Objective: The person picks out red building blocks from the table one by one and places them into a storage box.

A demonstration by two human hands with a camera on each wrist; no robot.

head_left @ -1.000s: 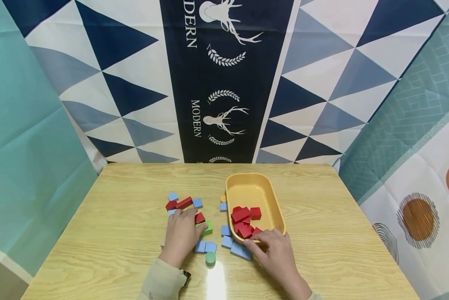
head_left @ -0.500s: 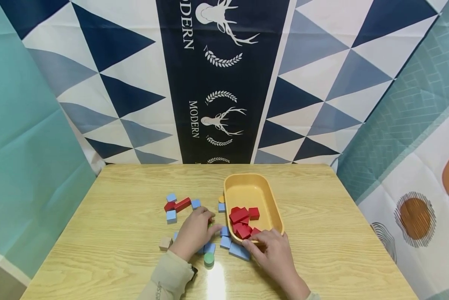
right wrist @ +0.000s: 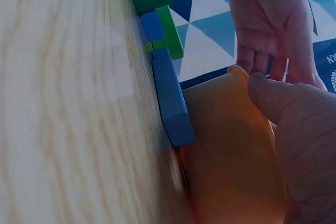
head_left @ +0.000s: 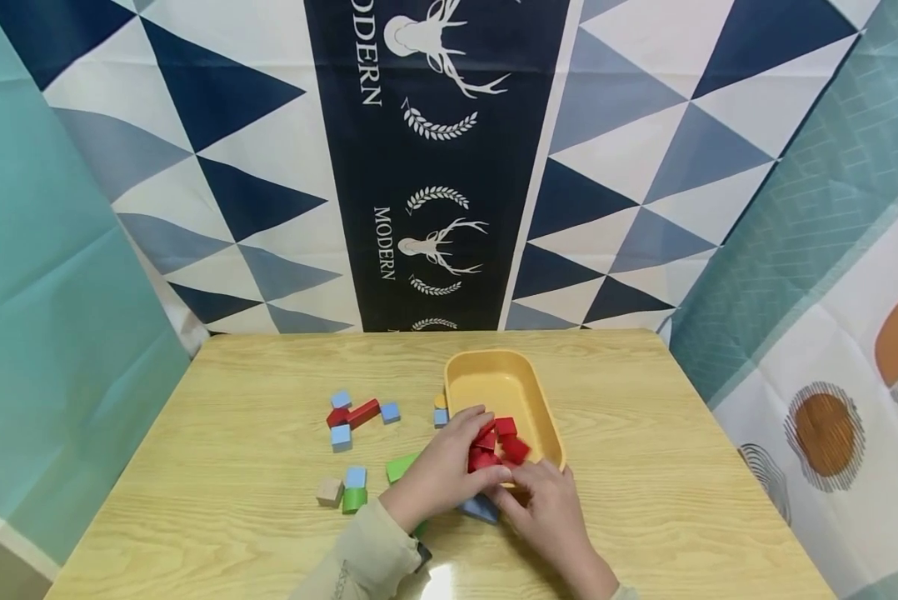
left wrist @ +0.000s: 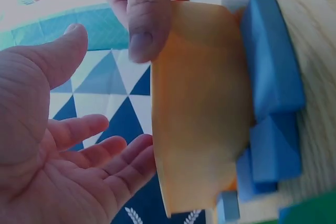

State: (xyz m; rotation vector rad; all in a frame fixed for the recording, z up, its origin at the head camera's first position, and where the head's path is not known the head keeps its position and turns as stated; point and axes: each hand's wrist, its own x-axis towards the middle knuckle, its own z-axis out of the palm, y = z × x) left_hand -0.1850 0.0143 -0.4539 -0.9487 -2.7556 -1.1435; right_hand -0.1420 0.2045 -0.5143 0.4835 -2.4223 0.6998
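Observation:
A yellow plastic bin (head_left: pixel 545 408) stands on the table with several red blocks (head_left: pixel 506 427) heaped at its near end. Over its left rim reaches my left hand (head_left: pixel 445 467). Its fingers are spread and hold nothing, as the left wrist view shows. One red block (head_left: pixel 516 450) just beyond the fingers looks blurred. My right hand (head_left: pixel 554 504) pinches the bin's near rim, with the thumb (right wrist: pixel 273 98) outside the wall. A long blue block (head_left: pixel 479 508) lies against the bin's near left side, partly covered by the hands.
Left of the bin lie a long red block (head_left: pixel 362 413), several blue blocks (head_left: pixel 341 437), a plain wooden cube (head_left: pixel 330 492) and green blocks (head_left: pixel 355 500). A small blue block (head_left: pixel 440 417) and a yellow piece (head_left: pixel 439 401) sit beside the bin's left wall.
My left hand has moved right from the loose blocks to over the bin, and a red block has left the table and come into the bin. The right hand stays at the rim.

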